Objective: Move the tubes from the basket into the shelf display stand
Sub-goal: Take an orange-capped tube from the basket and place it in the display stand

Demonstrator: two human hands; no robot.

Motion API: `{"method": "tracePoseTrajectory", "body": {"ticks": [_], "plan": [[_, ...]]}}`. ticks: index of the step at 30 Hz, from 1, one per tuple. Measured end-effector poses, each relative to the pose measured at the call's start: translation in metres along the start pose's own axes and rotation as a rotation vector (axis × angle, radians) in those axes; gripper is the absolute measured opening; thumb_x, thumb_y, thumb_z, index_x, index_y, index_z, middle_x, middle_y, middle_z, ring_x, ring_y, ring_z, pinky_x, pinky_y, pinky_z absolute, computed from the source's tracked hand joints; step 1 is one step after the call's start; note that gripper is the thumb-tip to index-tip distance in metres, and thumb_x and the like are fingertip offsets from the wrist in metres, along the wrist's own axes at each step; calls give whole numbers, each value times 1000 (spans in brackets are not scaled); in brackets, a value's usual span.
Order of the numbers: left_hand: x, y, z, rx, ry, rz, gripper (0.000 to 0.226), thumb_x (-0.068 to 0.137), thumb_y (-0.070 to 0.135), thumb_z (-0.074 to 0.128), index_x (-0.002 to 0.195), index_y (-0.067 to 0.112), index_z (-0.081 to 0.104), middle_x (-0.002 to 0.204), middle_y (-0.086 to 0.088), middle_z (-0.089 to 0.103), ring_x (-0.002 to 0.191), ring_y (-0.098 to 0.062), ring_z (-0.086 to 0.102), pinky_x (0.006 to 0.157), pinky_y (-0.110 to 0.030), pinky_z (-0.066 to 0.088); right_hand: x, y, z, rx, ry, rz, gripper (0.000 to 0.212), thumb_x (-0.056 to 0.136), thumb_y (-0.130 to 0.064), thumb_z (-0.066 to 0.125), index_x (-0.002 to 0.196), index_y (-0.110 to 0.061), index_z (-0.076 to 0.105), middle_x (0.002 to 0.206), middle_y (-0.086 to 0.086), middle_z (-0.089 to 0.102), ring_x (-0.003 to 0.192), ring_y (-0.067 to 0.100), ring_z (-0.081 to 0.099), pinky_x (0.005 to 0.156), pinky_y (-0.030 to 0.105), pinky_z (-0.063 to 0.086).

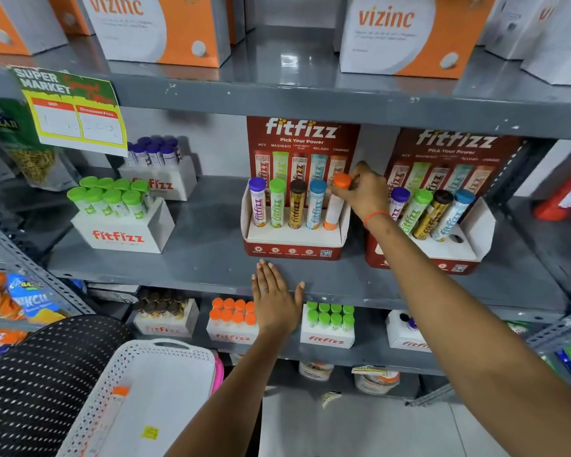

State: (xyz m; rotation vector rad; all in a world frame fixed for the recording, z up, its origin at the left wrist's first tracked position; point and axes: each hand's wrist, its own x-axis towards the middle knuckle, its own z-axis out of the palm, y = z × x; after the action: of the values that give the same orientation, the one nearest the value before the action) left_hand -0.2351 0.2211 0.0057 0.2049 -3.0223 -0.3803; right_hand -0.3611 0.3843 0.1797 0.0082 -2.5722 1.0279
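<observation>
Right hand [363, 189] pinches orange cap of tube [335, 206] – tube sits in last slot of red stand [294, 249]. We see left hand [275, 300] flat, fingers spread, on shelf edge [185, 275]. Basket [165, 351] below holds one more tube.

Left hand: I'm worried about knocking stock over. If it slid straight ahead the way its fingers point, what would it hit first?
Probably the red front of the middle display stand, just beyond the left hand; depth is unclear.
</observation>
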Motion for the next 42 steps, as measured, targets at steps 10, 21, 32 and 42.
{"method": "tracePoseTrajectory", "body": {"ticks": [10,21,32,42], "plan": [[0,-1,0,9,-7,-4,85,91,63,6,146,-1,-7,157,-22,-2,145,-33,-2,114,-39,-9,3,-4,-3,-55,-244,16,42,75,-12,75,115,-9,63,121,16,66,111,34,60,98,39,49],[0,-1,0,0,-7,-5,86,88,64,0,146,1,-8,157,-20,-3,145,-32,-4,112,-38,-11,2,-19,-11,-172,-362,-71,49,81,-6,66,128,-7,53,135,18,54,123,36,50,103,39,41],[1,-2,2,-8,-5,-11,87,88,65,-1,146,0,-8,157,-21,-3,145,-32,-3,113,-39,-9,3,-23,-12,-321,-394,-99,64,81,-7,68,139,-10,39,141,19,46,127,38,45,107,42,39],[1,0,-1,-14,-41,-17,85,91,63,4,145,-1,-9,157,-22,-4,145,-32,-4,113,-39,-10,2,-21,-14,-372,-389,-140,52,83,-8,66,133,-8,49,135,18,53,122,37,49,103,41,41]]}}
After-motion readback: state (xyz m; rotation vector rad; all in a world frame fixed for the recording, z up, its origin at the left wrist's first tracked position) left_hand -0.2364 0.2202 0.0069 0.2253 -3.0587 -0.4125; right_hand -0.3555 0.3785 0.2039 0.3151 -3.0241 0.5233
